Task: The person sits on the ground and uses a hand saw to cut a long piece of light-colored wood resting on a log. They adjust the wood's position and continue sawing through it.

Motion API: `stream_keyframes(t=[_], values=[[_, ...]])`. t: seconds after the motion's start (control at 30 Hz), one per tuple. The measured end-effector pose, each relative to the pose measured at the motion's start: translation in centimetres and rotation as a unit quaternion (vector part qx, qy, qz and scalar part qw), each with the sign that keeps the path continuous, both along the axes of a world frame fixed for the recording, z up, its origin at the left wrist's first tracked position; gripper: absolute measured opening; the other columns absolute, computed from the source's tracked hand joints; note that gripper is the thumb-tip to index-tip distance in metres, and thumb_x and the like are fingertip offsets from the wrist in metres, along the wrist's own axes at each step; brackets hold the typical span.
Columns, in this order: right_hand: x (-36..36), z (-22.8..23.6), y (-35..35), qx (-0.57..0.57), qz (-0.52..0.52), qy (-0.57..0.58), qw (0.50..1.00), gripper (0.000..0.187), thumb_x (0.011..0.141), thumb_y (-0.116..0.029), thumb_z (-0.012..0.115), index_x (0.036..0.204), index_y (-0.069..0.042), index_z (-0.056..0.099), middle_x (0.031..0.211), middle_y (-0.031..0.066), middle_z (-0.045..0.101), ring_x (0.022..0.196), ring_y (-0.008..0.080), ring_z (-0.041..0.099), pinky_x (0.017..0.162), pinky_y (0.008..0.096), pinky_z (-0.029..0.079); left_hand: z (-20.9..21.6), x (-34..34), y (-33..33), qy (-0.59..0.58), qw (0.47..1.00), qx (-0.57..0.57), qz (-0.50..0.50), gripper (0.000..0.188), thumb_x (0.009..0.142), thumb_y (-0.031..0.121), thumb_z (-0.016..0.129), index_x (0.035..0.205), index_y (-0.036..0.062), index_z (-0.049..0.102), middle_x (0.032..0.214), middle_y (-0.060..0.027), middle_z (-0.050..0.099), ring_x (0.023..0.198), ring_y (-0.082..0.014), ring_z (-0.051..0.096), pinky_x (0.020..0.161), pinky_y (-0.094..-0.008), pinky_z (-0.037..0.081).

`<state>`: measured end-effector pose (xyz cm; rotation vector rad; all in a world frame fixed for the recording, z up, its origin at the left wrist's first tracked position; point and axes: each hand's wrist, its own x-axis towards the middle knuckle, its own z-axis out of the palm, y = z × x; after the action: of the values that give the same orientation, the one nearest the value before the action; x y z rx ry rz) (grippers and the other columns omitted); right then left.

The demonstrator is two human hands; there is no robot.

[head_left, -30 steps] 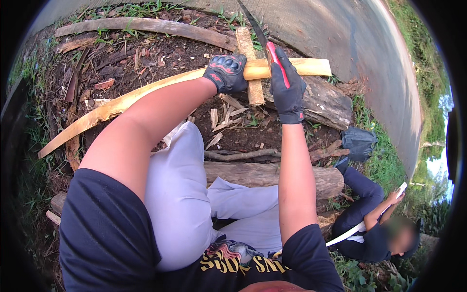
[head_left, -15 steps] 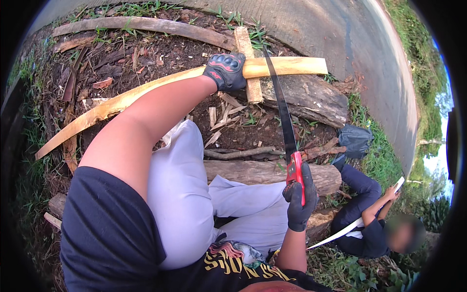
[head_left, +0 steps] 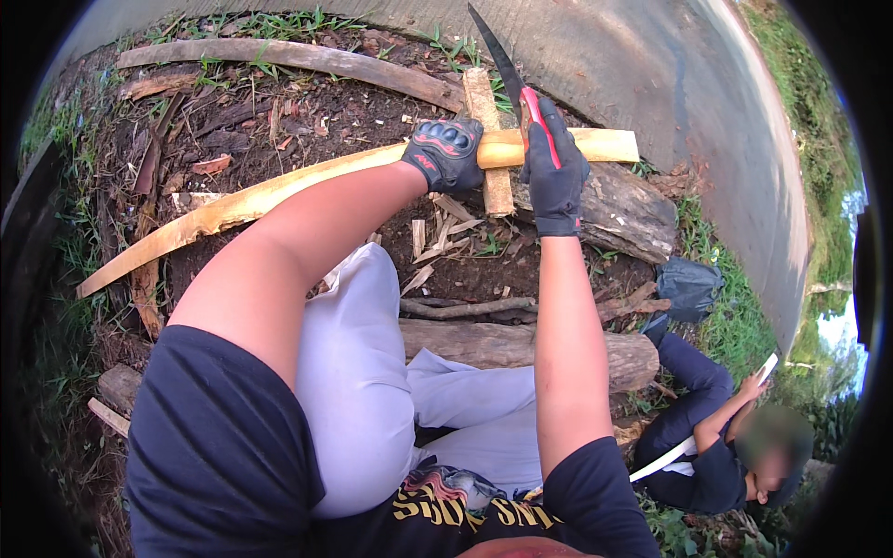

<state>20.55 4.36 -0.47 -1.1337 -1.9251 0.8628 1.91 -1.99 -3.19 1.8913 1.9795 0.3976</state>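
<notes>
A long, pale yellow wooden board [head_left: 228, 212] lies slantwise in front of me. My left hand [head_left: 445, 153], in a black glove, is closed around it close to a short cross block [head_left: 499, 193] beneath. In my right hand [head_left: 556, 177], also gloved, is the red and black handle of a handsaw [head_left: 502, 60]. The handle and that hand are over the board just right of the block, and the dark blade points away toward the pavement. Whether the teeth touch the wood cannot be made out; my glove hides that spot.
A thick weathered log [head_left: 623, 214] lies under the board's right end. Another log [head_left: 484, 344] crosses near my legs, by wood chips [head_left: 437, 237]. A dark bag [head_left: 688, 288] sits at right, near a crouching person [head_left: 698, 465] holding a pale strip. Concrete pavement [head_left: 642, 74] runs beyond.
My right hand has pushed the saw far forward, from near my lap up to the board. The blade now reaches past the board's far edge. My left hand keeps its grip on the board.
</notes>
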Motion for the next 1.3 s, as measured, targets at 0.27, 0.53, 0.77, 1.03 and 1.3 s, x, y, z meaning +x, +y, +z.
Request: stream_keyframes(t=[0.27,0.53,0.77,1.03,1.3], values=[[11.5,2.2,-11.5,0.044,-0.003,-0.095,0.994,0.047,0.109,-0.025,0.061,0.152,-0.005,0.061,0.135,0.0184,0.074,0.103,0.0295,0.078,0.088,0.0401,0.059,-0.5,-0.1,0.1,0.003,1.0,-0.011,-0.006,0.049,0.08,0.039,0.077,0.112,0.0026,0.069,0.105,-0.0243,0.077,0.099,-0.0422,0.076,0.089,-0.053,0.059],[21.8,10.5,-26.2,-0.112,-0.05,-0.168,0.978,0.053,0.104,-0.02,0.06,0.152,0.003,0.059,0.13,0.0188,0.072,0.104,0.0247,0.07,0.09,0.0373,0.054,-0.5,-0.2,-0.1,0.007,1.0,-0.005,0.002,0.05,0.081,0.042,0.076,0.111,0.0036,0.07,0.106,-0.0233,0.076,0.099,-0.0413,0.076,0.089,-0.0532,0.059],[14.7,5.9,-17.6,-0.089,-0.042,-0.103,0.99,0.046,0.105,-0.017,0.064,0.148,-0.003,0.064,0.139,0.0208,0.072,0.112,0.0337,0.076,0.092,0.041,0.059,-1.2,-0.4,-0.1,0.003,1.0,0.004,0.002,0.049,0.079,0.042,0.077,0.109,0.0041,0.068,0.104,-0.0229,0.076,0.098,-0.0413,0.076,0.089,-0.0534,0.058],[4.0,1.9,-4.3,0.038,-0.005,-0.05,0.998,0.043,0.105,-0.017,0.066,0.148,-0.008,0.065,0.13,0.0227,0.075,0.109,0.038,0.077,0.09,0.0429,0.06,0.2,0.4,0.0,0.012,1.0,-0.025,-0.005,0.049,0.08,0.044,0.078,0.109,0.0051,0.07,0.104,-0.0231,0.076,0.099,-0.0409,0.076,0.09,-0.0516,0.058],[15.3,6.4,-16.4,-0.08,-0.028,-0.075,0.994,0.047,0.103,-0.015,0.067,0.149,-0.006,0.062,0.141,0.0217,0.07,0.127,0.0387,0.071,0.101,0.0446,0.057,1.1,1.3,0.8,0.051,0.997,-0.062,0.002,0.054,0.081,0.048,0.078,0.111,0.0042,0.072,0.105,-0.0242,0.077,0.099,-0.0417,0.077,0.089,-0.052,0.06]])
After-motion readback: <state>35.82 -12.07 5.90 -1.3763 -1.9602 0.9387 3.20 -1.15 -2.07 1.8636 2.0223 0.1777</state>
